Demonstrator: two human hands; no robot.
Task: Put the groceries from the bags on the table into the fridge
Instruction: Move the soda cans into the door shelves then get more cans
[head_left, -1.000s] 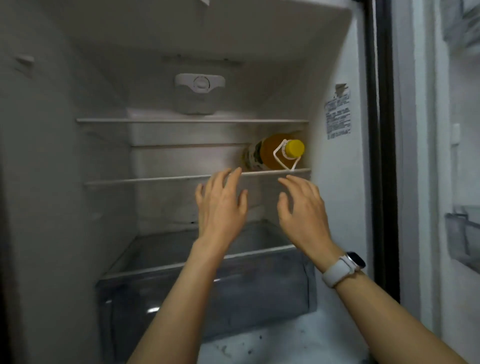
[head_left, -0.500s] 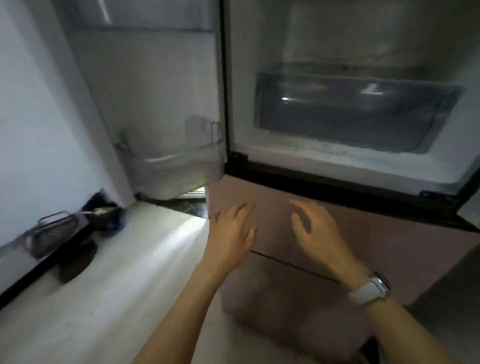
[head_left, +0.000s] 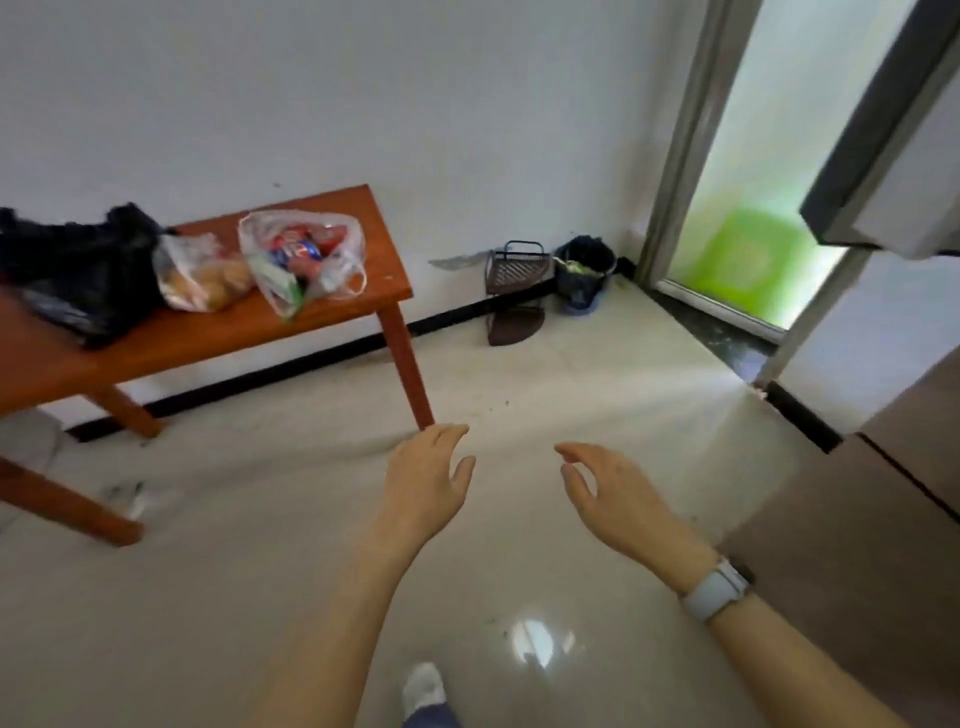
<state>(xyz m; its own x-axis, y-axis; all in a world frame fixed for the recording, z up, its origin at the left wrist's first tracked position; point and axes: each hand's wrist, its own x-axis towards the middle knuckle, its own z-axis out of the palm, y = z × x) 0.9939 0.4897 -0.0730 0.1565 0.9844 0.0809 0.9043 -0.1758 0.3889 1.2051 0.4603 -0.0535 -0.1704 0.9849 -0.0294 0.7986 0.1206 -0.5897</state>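
Two bare hands are held out over a pale, glossy floor (head_left: 260, 597), and nothing is held in either. The left hand (head_left: 423, 483) is seen from the back, its fingers relaxed and loosely extended. The right hand (head_left: 618, 493) is turned partly inward, its fingers gently curved and empty; a light grey watch (head_left: 719, 592) is worn on that wrist.

Up and to the left of the left hand, a reddish-brown wooden table (head_left: 218, 332) is set against a white wall (head_left: 363, 93). Three bags are resting on it. A black bag (head_left: 78, 270) lies farthest from the hands. Just beside it is a clear bag of round, tan items (head_left: 202, 283). Nearest the hands is a clear bag of colourful packaged goods (head_left: 301, 254), with red and blue cans visible inside.

Beyond the hands, by the wall, a dark wire rack (head_left: 517, 265) and a dark bucket (head_left: 584, 275) stand on the floor. To the right of the right hand, the brownish lower front of the fridge (head_left: 883, 519) is seen, with part of its open door (head_left: 893, 156) above.
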